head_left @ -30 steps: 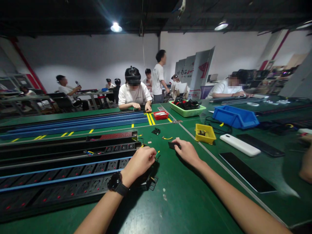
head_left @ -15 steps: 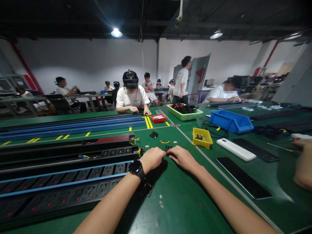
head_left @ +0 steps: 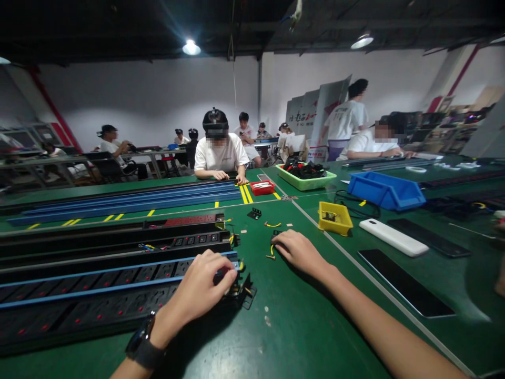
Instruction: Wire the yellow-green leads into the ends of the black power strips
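My left hand [head_left: 201, 287] lies over the near end of a long black power strip with a blue stripe [head_left: 118, 279], fingers curled onto it. A black bracket [head_left: 246, 292] sticks out of that end, just right of my fingers. My right hand [head_left: 300, 250] rests palm down on the green table [head_left: 300, 326], fingers bent. Its fingertips touch a small black part [head_left: 276, 232]. A short yellow wire [head_left: 272, 251] lies just left of them. What is under the right palm is hidden.
More black strips [head_left: 118, 242] and blue rails [head_left: 118, 202] lie to the left. A yellow bin [head_left: 334, 218], white bar [head_left: 390, 238], black panel [head_left: 406, 284], blue bin [head_left: 384, 190], green tray [head_left: 305, 181] and red tray [head_left: 262, 187] stand right and behind. A person [head_left: 219, 152] works opposite.
My left hand has drawn back from beside the right hand and settled on the strip's near end. The right hand stayed near the small black part. A standing person walked right.
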A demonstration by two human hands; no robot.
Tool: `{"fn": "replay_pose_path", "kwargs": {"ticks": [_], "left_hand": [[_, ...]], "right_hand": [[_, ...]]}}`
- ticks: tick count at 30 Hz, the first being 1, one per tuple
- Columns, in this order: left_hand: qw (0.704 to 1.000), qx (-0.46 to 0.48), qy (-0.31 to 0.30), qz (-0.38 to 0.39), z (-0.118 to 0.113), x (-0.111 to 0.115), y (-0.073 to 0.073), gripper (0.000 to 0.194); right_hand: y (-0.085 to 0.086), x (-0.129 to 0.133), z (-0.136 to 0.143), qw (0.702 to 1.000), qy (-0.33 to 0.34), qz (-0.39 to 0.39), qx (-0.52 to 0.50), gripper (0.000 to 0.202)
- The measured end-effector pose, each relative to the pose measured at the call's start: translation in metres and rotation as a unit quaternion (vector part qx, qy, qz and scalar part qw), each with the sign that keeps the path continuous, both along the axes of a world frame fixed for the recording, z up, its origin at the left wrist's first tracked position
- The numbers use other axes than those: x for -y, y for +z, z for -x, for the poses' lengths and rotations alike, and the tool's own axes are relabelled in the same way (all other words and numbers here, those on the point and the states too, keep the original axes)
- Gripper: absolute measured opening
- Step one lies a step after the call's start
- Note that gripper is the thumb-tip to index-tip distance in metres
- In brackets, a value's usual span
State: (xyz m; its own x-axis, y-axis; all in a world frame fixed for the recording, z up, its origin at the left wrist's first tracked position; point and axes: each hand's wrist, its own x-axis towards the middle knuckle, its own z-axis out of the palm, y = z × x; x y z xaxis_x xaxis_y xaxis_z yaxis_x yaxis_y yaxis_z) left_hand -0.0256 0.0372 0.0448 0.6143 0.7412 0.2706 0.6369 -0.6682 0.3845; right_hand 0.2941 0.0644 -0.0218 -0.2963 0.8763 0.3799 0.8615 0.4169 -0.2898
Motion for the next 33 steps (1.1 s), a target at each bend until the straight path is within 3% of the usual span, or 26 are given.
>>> {"fn": "replay_pose_path", "kwargs": {"ticks": [2, 4, 6, 10, 13, 15, 19, 24, 33], "left_hand": [[0.999, -0.025, 0.015, -0.023, 0.001, 0.011, -0.007, 0.035], [0.998, -0.045, 0.013, -0.03, -0.001, 0.016, -0.013, 0.033], [0.998, -0.053, -0.001, -0.021, -0.004, 0.019, -0.018, 0.03], [0.997, -0.057, -0.043, 0.012, -0.003, 0.019, -0.019, 0.033], [0.998, -0.044, -0.026, 0.024, -0.001, 0.015, -0.018, 0.039], [0.999, -0.036, -0.009, 0.025, -0.001, 0.012, -0.018, 0.031], [0.997, -0.06, -0.011, 0.043, -0.008, 0.005, -0.021, 0.023], [0.99, -0.113, -0.026, 0.078, -0.016, -0.007, -0.015, 0.02], [0.986, -0.136, -0.046, 0.083, -0.011, -0.015, -0.009, 0.014]], "right_hand": [[0.007, 0.011, 0.019, 0.997, 0.036, -0.003, -0.071, 0.021], [0.012, 0.024, 0.042, 0.983, 0.105, 0.043, -0.145, 0.025], [0.015, 0.034, 0.062, 0.968, 0.163, 0.091, -0.17, 0.028], [0.017, 0.04, 0.076, 0.952, 0.201, 0.145, -0.178, 0.012], [0.02, 0.035, 0.063, 0.935, 0.232, 0.19, -0.187, 0.015], [0.023, 0.031, 0.048, 0.922, 0.246, 0.232, -0.186, 0.017], [0.025, 0.021, 0.016, 0.914, 0.218, 0.283, -0.192, 0.024], [0.021, 0.01, -0.013, 0.92, 0.172, 0.297, -0.187, 0.023], [0.026, 0.006, -0.029, 0.946, 0.124, 0.264, -0.143, 0.023]]}}
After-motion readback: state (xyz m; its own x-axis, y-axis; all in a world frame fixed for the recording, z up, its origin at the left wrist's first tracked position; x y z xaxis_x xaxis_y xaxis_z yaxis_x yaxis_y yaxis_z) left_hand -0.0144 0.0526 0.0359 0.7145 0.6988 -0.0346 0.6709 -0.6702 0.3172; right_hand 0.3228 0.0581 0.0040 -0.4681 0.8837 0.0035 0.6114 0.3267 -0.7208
